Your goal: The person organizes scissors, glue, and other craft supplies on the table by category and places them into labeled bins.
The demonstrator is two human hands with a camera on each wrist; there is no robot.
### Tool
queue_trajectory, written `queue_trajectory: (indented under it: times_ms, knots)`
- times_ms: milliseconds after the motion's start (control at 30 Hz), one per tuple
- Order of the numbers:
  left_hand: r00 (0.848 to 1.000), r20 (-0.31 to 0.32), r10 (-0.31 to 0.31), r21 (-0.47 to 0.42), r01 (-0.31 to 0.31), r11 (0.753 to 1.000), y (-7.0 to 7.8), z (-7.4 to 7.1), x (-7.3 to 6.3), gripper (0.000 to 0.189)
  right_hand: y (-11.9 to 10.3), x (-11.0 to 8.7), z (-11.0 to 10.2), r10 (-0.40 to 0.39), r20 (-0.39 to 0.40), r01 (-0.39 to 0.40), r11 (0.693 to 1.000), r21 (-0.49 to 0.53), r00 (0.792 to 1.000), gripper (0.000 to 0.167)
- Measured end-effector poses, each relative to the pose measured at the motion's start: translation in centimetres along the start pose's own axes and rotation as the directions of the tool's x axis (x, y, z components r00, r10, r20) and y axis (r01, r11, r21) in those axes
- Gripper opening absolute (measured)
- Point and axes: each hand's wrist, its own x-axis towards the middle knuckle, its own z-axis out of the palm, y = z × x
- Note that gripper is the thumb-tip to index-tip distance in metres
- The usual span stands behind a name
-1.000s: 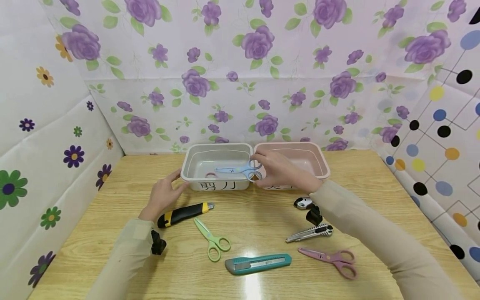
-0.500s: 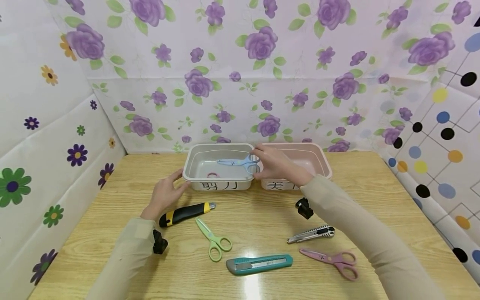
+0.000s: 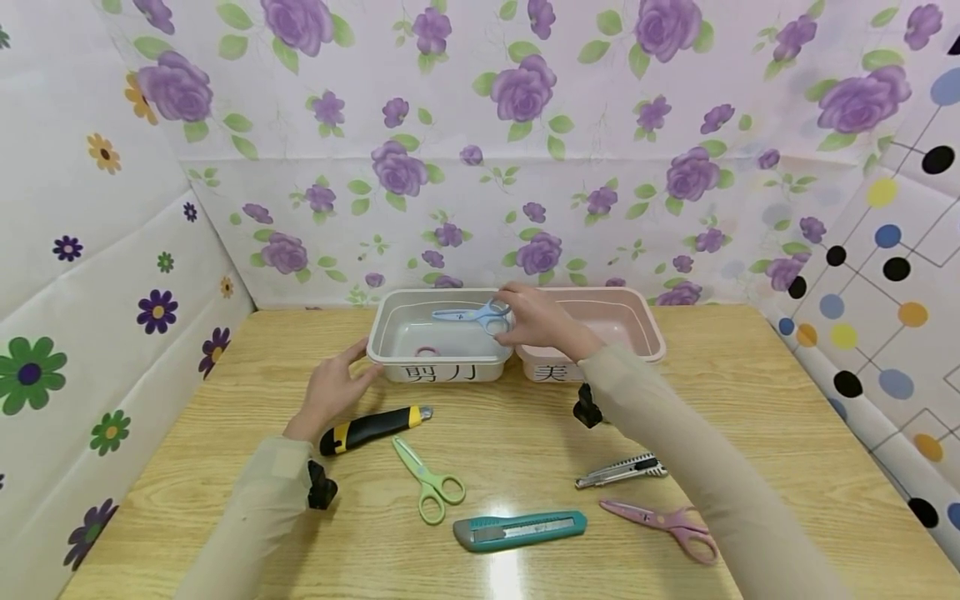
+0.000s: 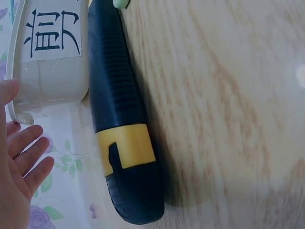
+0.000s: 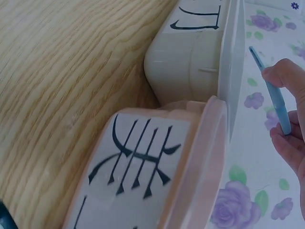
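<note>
Above the grey-white bin (image 3: 442, 362), my right hand (image 3: 536, 321) pinches blue scissors (image 3: 467, 315) by the handle loops, blades pointing left. The right wrist view shows those scissors (image 5: 273, 90) edge-on between thumb and fingers. A pink handle loop (image 3: 428, 351) shows inside the bin, the rest hidden by its front wall. My left hand (image 3: 333, 387) is at the bin's left end, with thumb and fingertips at the rim; its fingers (image 4: 31, 155) look fairly straight in the left wrist view. Just below that hand lies a black-and-yellow utility knife (image 3: 375, 429).
A pink bin (image 3: 609, 310) stands against the grey-white one on the right; both carry labels with black characters. Nearer on the wooden table (image 3: 225, 400) lie green scissors (image 3: 427, 479), a teal utility knife (image 3: 519, 531), a silver utility knife (image 3: 618, 471) and pink scissors (image 3: 663, 518).
My right hand has shifted left and slightly back, carrying the blue scissors farther over the grey-white bin. A small knife right of centre is now hidden behind the right sleeve. The left hand stays put.
</note>
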Motion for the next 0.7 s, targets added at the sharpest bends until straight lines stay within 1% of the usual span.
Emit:
queue_trajectory:
  times_ms: [233, 467, 600, 700]
  knots:
    - [1.0, 0.008, -0.011, 0.006, 0.011, 1.0, -0.1, 0.0, 0.0, 0.061, 0.0, 0.9, 0.8, 0.065, -0.01, -0.064, 0.996, 0.07, 0.998, 0.057]
    - [1.0, -0.003, -0.001, 0.003, 0.001, 1.0, -0.2, 0.0, 0.1, 0.06, 0.4, 1.8, 2.3, 0.107, -0.011, -0.105, 0.99, 0.097, 0.994, 0.054]
    - [1.0, -0.009, 0.007, 0.0, -0.007, 1.0, -0.2, 0.0, 0.0, 0.059, 0.2, 2.1, 3.2, 0.118, 0.018, -0.119, 0.987, 0.109, 0.993, 0.054]
    - [1.0, -0.005, 0.005, -0.002, -0.005, 1.0, -0.1, 0.0, 0.1, 0.059, 0.1, 2.3, 3.6, 0.126, 0.049, -0.131, 0.984, 0.121, 0.991, 0.058]
